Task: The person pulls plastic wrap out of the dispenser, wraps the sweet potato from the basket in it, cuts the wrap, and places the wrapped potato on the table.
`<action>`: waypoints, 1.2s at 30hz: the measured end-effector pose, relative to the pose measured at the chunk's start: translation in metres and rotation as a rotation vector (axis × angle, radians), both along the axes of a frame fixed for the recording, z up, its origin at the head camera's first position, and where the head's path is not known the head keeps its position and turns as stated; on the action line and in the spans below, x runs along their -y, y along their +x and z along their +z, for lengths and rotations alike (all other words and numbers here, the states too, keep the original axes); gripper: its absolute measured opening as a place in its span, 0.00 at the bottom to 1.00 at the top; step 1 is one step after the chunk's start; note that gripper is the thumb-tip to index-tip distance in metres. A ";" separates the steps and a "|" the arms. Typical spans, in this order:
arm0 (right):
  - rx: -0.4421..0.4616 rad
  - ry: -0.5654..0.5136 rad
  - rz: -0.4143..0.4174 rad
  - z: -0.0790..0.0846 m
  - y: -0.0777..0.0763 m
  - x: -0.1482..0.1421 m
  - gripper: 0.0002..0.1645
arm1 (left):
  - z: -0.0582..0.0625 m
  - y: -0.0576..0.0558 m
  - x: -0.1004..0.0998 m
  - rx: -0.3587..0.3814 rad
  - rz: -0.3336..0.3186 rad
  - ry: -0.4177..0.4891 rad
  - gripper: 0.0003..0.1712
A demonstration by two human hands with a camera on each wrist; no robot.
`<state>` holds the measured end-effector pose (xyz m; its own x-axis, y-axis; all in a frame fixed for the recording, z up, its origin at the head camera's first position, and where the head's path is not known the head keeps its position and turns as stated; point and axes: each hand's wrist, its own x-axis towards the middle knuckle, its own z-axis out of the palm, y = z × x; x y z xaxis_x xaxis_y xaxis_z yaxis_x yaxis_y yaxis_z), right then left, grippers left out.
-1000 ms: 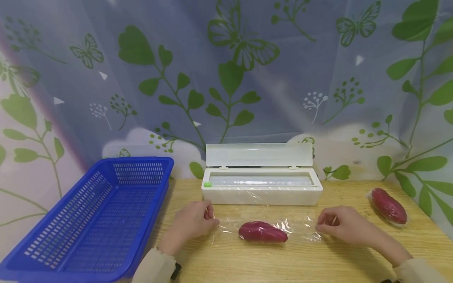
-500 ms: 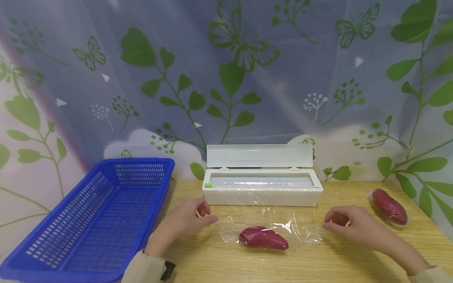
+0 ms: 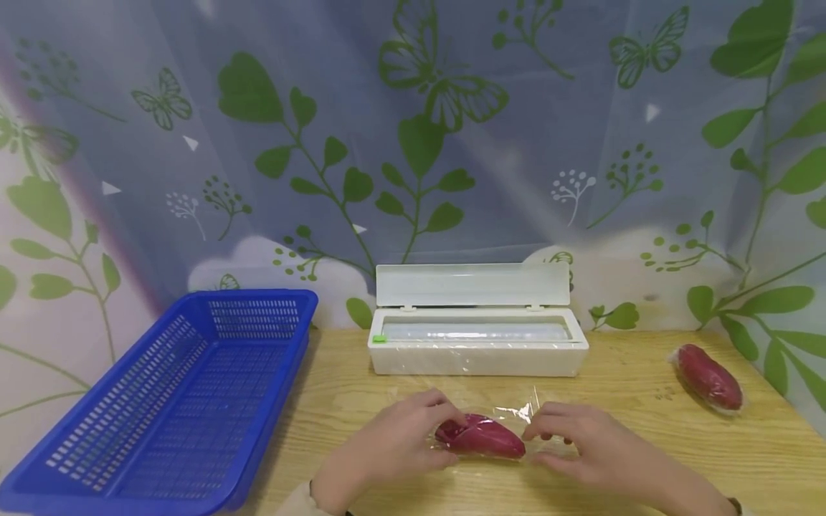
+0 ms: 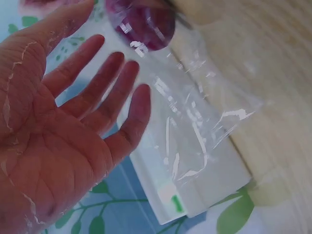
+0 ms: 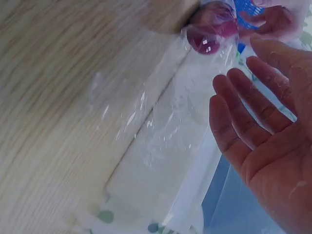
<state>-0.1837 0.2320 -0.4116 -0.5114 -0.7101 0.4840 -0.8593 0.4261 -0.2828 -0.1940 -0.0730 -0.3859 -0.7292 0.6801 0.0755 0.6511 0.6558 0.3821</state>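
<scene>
A purple-red sweet potato (image 3: pixel 487 438) lies on the table under clear cling film (image 3: pixel 516 413), glossy with reflections. My left hand (image 3: pixel 401 438) is at its left end, the fingertips seeming to touch the film there. By the right end is my right hand (image 3: pixel 590 448), fingers loosely bent. In the left wrist view, the left hand (image 4: pixel 73 126) has spread, relaxed fingers beside the sweet potato (image 4: pixel 146 24), and loose film (image 4: pixel 195 117) trails from it. The right wrist view shows the right hand (image 5: pixel 268 126) likewise relaxed, with film (image 5: pixel 146 117) stretching beside it.
Behind the hands stands a white cling film box (image 3: pixel 477 362), its lid up and a roll inside. A blue basket (image 3: pixel 252 430) occupies the left side. Another wrapped sweet potato (image 3: pixel 710 378) lies at the right. A patterned curtain (image 3: pixel 310 215) hangs behind the table.
Both hands have come off the film's side edges and moved inward to the sweet potato's ends. The film has drawn in and crumpled, and the sweet potato has shifted slightly towards me.
</scene>
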 end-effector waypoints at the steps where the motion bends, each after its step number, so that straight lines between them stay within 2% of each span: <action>1: 0.013 0.025 -0.025 0.000 0.001 0.003 0.16 | -0.002 0.000 -0.001 -0.009 0.002 -0.016 0.27; 7: 0.049 0.174 -0.153 0.002 0.004 0.014 0.21 | -0.012 -0.002 -0.005 -0.018 0.021 -0.051 0.33; 11: 0.105 0.240 -0.230 0.003 0.004 0.021 0.23 | -0.015 -0.003 -0.007 -0.023 0.039 -0.050 0.35; 18: 0.134 0.262 -0.266 0.004 -0.008 0.032 0.27 | -0.023 -0.012 -0.010 -0.041 0.057 0.030 0.31; 22: 0.148 0.256 -0.290 0.004 -0.016 0.038 0.26 | -0.025 -0.017 -0.011 -0.013 0.089 0.043 0.29; 26: 0.230 0.211 -0.312 0.005 -0.021 0.039 0.25 | -0.024 -0.022 -0.009 0.034 0.111 0.051 0.30; 30: 0.258 0.174 -0.334 0.005 -0.025 0.037 0.20 | -0.022 -0.028 -0.006 0.098 0.115 0.099 0.24; 33: 0.235 0.165 -0.334 0.004 -0.029 0.036 0.16 | -0.020 -0.031 -0.004 0.088 0.108 0.101 0.18; 36: 0.239 0.167 -0.331 0.003 -0.033 0.036 0.15 | -0.021 -0.033 -0.005 0.051 0.113 0.080 0.17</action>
